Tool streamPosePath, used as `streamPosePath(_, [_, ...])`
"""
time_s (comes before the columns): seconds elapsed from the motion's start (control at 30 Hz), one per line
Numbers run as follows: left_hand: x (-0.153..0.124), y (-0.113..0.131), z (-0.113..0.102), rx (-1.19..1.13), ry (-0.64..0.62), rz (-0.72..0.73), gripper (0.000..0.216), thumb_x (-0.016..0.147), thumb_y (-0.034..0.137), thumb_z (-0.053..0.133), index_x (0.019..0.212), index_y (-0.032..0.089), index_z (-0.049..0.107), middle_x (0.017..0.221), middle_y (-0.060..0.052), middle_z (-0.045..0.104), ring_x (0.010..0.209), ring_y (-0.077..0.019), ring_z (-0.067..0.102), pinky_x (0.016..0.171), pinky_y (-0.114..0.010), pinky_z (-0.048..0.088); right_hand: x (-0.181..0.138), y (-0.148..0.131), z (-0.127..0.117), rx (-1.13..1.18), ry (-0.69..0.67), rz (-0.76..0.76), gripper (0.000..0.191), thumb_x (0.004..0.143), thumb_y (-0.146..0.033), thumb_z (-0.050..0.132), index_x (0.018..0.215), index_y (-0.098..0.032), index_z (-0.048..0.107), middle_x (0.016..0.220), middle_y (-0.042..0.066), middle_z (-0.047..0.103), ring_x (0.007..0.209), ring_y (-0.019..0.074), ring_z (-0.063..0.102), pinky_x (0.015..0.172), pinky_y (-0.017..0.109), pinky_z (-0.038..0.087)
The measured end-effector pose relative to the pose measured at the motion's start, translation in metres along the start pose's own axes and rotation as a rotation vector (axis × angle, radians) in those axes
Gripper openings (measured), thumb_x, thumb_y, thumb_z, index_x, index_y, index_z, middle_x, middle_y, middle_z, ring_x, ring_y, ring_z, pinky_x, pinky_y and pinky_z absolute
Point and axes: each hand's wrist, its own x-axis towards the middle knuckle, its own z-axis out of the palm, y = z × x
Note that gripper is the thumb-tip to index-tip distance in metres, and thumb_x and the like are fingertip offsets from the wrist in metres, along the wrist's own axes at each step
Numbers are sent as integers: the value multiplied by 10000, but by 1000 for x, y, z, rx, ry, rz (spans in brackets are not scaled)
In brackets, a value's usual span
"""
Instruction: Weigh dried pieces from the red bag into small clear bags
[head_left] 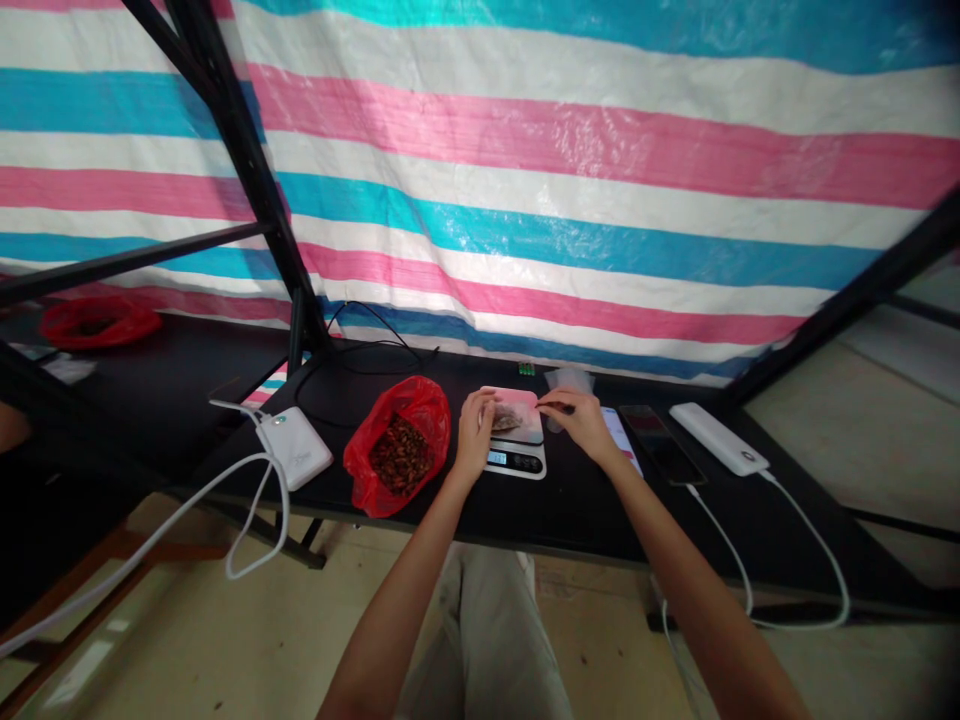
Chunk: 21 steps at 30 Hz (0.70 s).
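The small packet (507, 418) of brownish bits lies on the scale (517, 462), near the middle of the black worktop (570, 515). The left hand (474, 432) curls against the packet's left edge; whether it grips or only steadies it I cannot tell. The right hand (583, 420) is pinched together on a thin dark stick (561, 407) just right of the platform. Any weight from either hand resting on the platform would likely skew the reading. The red bag (401, 445) gapes open just beside the left wrist, so a careless sweep could tip it and scatter its brown contents. The phone (660, 442) lies near the right forearm and could get nudged.
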Motion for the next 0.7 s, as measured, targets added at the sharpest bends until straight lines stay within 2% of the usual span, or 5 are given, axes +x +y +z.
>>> streamPosePath(0.1, [-26, 28, 3, -525, 79, -353, 307, 869, 401, 397, 874, 163, 592, 966, -83, 636, 982, -193, 585, 906, -358, 427, -2, -32, -1, 52, -10, -63, 125, 786, -283, 610, 798, -199, 702, 828, 52, 675, 754, 169, 618, 679, 284, 494])
streamPosePath(0.27, [-62, 62, 8, -1208, -161, -968, 380, 892, 365, 332, 832, 100, 598, 807, -116, 650, 804, -182, 637, 806, -344, 483, -20, -81, 8, 126, -240, -167, 140, 823, -206, 560, 818, -212, 700, 870, 38, 659, 822, 146, 618, 750, 252, 490])
streamPosePath(0.4, [-74, 64, 13, -1356, -56, -1130, 293, 875, 189, 348, 694, 111, 566, 628, -48, 586, 607, -115, 587, 674, -269, 504, -44, -91, 11, 139, -449, -147, 216, 854, -182, 489, 879, -241, 695, 902, 36, 657, 823, 145, 623, 728, 252, 507])
streamPosePath(0.53, [-80, 56, 21, -1464, 101, -1265, 290, 859, 79, 340, 619, 108, 499, 482, 33, 411, 381, -20, 380, 413, -118, 358, -63, -83, 7, 52, -502, -183, 243, 838, -158, 501, 914, -278, 698, 912, 25, 687, 832, 168, 626, 745, 297, 501])
streamPosePath(0.7, [-85, 52, 31, -1428, 202, -1313, 278, 822, 21, 351, 583, 113, 458, 483, 40, 387, 365, -8, 349, 367, -104, 300, -73, -77, 1, -77, -536, -222, 235, 806, -184, 579, 975, -306, 687, 956, 11, 695, 898, 191, 611, 846, 368, 437])
